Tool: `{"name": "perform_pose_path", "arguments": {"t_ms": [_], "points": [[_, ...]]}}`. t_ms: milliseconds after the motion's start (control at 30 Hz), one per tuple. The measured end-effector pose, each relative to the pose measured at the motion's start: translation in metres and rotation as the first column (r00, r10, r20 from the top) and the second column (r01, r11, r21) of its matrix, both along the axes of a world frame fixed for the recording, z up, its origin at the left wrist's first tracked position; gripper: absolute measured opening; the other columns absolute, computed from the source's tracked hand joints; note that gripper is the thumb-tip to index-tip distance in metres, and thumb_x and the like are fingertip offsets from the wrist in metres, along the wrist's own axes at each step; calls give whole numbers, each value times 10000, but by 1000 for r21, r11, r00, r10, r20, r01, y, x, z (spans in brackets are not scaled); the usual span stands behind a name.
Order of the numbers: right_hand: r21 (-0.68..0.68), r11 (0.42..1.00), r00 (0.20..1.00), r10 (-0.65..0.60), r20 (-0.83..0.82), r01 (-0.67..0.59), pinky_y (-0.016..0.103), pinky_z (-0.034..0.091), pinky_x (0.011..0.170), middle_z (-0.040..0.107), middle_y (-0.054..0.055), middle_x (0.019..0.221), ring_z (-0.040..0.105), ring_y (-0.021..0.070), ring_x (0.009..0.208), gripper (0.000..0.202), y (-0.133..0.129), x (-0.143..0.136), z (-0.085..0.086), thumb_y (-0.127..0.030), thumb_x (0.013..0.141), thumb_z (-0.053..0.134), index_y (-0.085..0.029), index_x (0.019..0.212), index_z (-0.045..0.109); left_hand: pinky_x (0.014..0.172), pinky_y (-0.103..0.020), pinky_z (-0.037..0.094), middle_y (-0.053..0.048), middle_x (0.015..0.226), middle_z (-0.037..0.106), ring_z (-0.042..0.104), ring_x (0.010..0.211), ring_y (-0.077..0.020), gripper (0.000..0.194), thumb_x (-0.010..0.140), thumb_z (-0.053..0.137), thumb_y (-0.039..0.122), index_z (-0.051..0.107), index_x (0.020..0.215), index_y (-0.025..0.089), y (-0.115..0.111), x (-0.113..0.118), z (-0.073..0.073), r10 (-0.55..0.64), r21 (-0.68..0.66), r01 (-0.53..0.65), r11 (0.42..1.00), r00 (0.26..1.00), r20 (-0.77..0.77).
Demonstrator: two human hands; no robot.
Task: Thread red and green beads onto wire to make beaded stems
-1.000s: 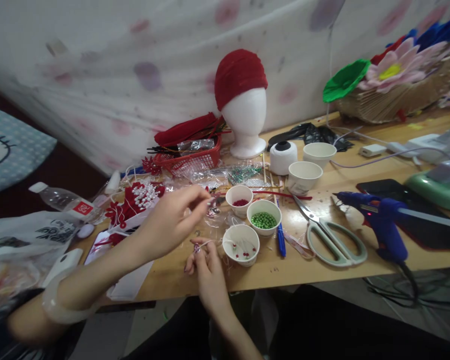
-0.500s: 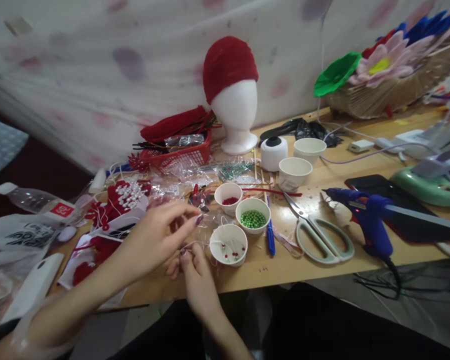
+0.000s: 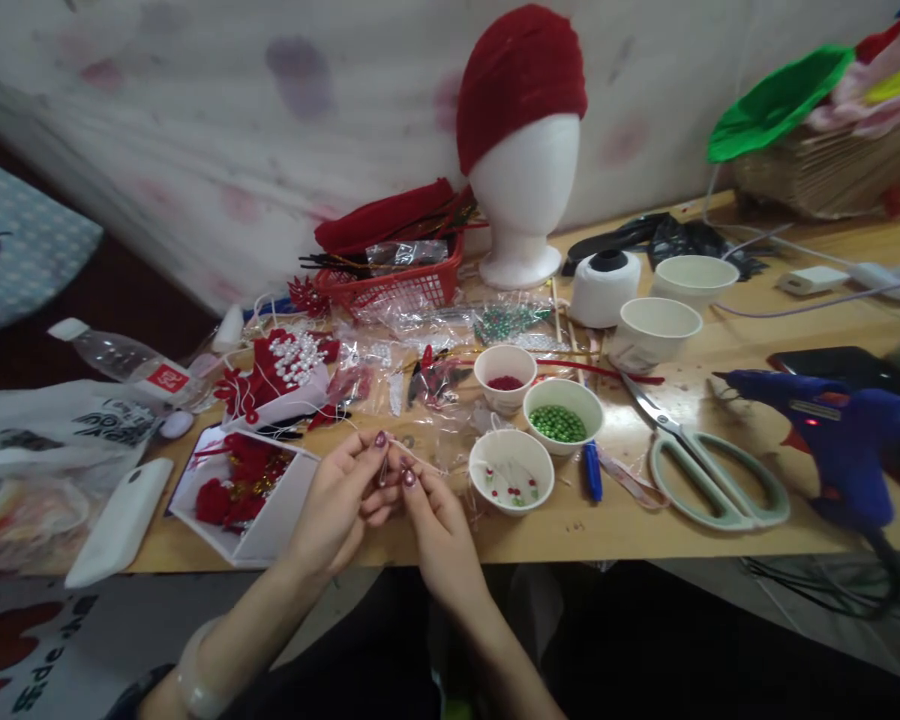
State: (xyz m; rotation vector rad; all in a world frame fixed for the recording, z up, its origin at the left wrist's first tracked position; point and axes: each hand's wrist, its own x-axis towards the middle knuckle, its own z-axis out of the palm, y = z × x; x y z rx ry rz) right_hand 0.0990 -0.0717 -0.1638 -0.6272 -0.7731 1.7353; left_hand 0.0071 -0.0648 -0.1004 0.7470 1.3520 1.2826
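In front of me, near the table's front edge, my left hand [image 3: 337,500] and my right hand [image 3: 446,530] meet with fingertips almost touching. Both pinch a thin pale thread [image 3: 420,462]; the fingers hide most of it. Just right of them stands a paper cup [image 3: 511,508] holding short white threads with small red and green beads [image 3: 514,490]. Behind it are a cup of green beads [image 3: 557,423] and a cup of tiny dark red beads [image 3: 505,383]. A white box [image 3: 270,520] with red flower pieces [image 3: 232,490] lies left of my left hand.
Scissors [image 3: 709,470], a blue glue gun [image 3: 832,420] and a blue pen [image 3: 592,470] lie to the right. At the back stand a foam head [image 3: 525,190] in a red cap, a red basket [image 3: 397,285] and a thread cone [image 3: 606,288]. A bottle [image 3: 127,360] and phone-like white object [image 3: 120,520] lie left.
My left hand has come down from above and now meets my right hand, its fingers closed in a pinch. The view has shifted left and closer, so the table things appear further right.
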Motion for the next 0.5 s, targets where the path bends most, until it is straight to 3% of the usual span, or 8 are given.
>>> {"name": "perform_pose_path", "arguments": {"t_ms": [133,233,500], "points": [[12,1000,1000,13,4,-13,288,541,771,732,8,793,673,151,721,216,-2,3,4,-416,888,651,-212,924,711,342,-114,282,-8,708,678,434,393,-15,337,699,819,397,609,785,149,3,2,-4,115,-103,-98,990,978,173],[0,1000,1000,-5,18,5,237,543,735,745,-7,814,673,122,706,128,-4,3,8,-332,883,667,-231,924,734,374,-118,326,-36,740,707,558,486,-54,309,705,819,368,638,802,136,4,1,-5,164,-176,-126,976,961,224],[13,1000,989,-22,144,21,219,558,677,756,-5,742,672,115,644,149,-4,2,13,-239,892,641,-228,838,780,376,-93,329,-20,690,711,586,498,-54,292,690,835,310,635,810,134,-3,-2,-8,104,-176,-58,983,959,263]]}}
